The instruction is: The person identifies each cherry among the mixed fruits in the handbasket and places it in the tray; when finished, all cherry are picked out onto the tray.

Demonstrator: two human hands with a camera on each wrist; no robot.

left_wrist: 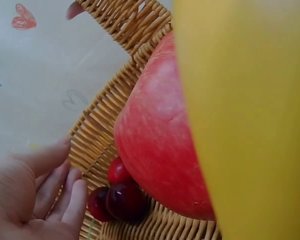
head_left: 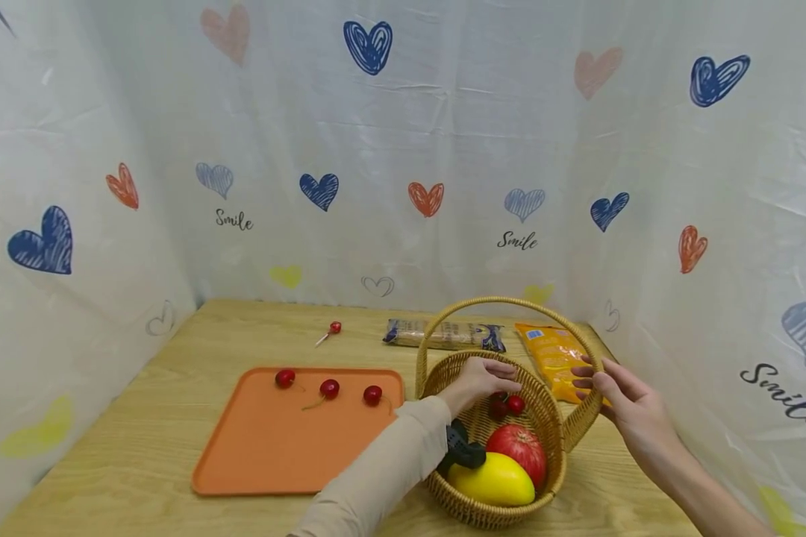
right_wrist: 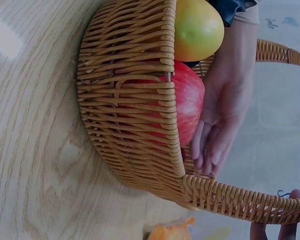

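Observation:
A wicker basket [head_left: 486, 514] with a tall arched handle stands on the table. My right hand [head_left: 636, 403] grips the right side of the handle, its fingertips [right_wrist: 289, 227] curled around the wicker. My left hand [head_left: 480, 379] reaches over the basket's far part, fingers loosely bent with nothing between them in the left wrist view. Just beside those fingers lie several dark red cherries [left_wrist: 126, 200] at the basket's inner wall. A large red apple [head_left: 519, 450] and a yellow mango [head_left: 493, 479] fill the near part of the basket.
Left of the basket lies an orange tray [head_left: 275, 447] bearing three cherries [head_left: 330, 388]. A lollipop [head_left: 334, 328] lies behind it. Behind the basket are a long clear packet [head_left: 403, 332] and an orange bag [head_left: 544, 347]. Heart-printed curtains [head_left: 403, 149] enclose the table.

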